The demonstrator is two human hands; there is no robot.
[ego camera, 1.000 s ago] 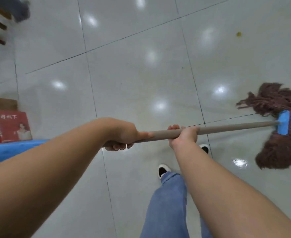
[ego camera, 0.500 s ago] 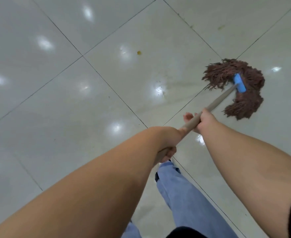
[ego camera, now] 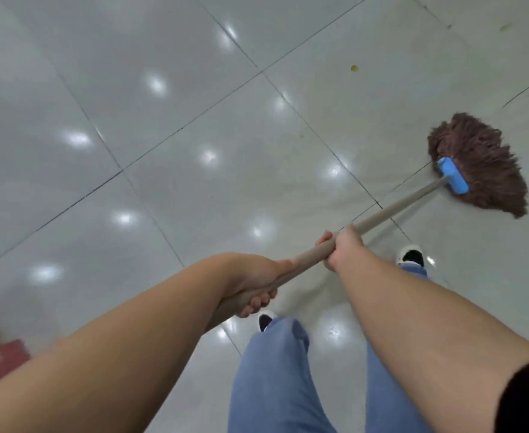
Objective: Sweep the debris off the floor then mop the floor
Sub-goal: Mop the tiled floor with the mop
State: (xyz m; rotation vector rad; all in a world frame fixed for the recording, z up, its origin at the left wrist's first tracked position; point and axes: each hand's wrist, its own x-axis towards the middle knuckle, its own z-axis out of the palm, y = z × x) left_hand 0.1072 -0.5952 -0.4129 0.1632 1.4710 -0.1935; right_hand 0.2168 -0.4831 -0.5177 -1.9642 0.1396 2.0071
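On the tiled floor (ego camera: 194,198) ahead and to my right, the mop head (ego camera: 482,164) lies flat with its brown strands fanned away from the blue clamp (ego camera: 453,180). Step in hand, by my reading: mopping, not sweeping; no broom in view. Left hand (ego camera: 250,285) grips the upper end of the mop handle (ego camera: 394,210), fingers (ego camera: 258,303) curled under it. Right hand (ego camera: 341,248) grips lower down, wrapped round the shaft; its fingers mostly hidden behind the hand. One small yellowish speck (ego camera: 354,68) sits on the tile beyond the mop, well apart from it. Next move, I judge: push the head forward toward that speck, keeping the strands pressed flat. My shoes (ego camera: 410,254) stand near the handle line; watch footing on wet tile.
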